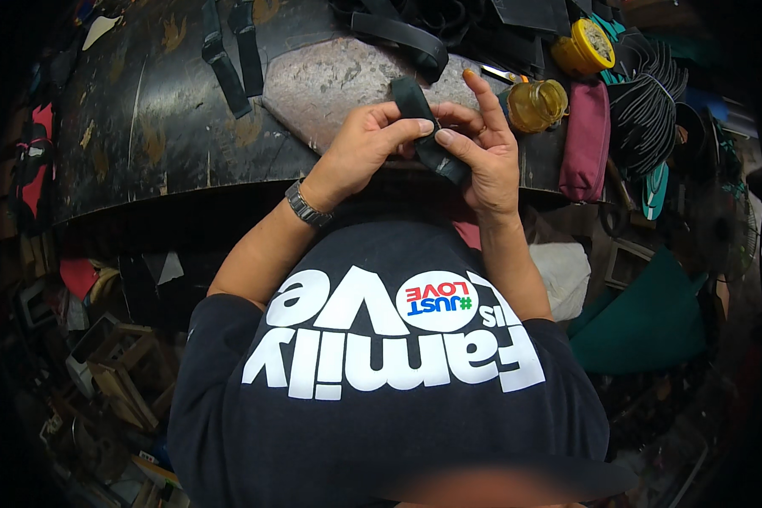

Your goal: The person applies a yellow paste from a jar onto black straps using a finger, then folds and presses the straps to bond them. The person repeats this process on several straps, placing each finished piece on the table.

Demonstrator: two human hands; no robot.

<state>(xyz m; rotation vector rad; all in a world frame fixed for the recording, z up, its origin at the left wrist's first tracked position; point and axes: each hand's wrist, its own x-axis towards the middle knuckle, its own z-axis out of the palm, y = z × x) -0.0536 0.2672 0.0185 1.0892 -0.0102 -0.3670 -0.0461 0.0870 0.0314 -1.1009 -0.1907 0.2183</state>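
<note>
Between my two hands is a black strap (411, 98), slanting from upper left to lower right above the near edge of the work surface. My left hand (360, 146) pinches it between thumb and fingers from the left. On its right side, my right hand (485, 162) presses a thumb on it, while one finger points up, its tip stained yellow-orange. Beneath and beyond the hands lies a worn grey stone slab (317, 89). Two more dark straps (222, 74) lie on the black tabletop (157, 118) to the left.
Black strips (402, 35) are heaped behind the slab. Right of my hands stand an open jar of amber liquid (536, 107) and a yellow tub (582, 49). A maroon pouch (585, 140) and a bundle of black strips (648, 97) lie farther right. Wooden frames (131, 372) clutter the lower left.
</note>
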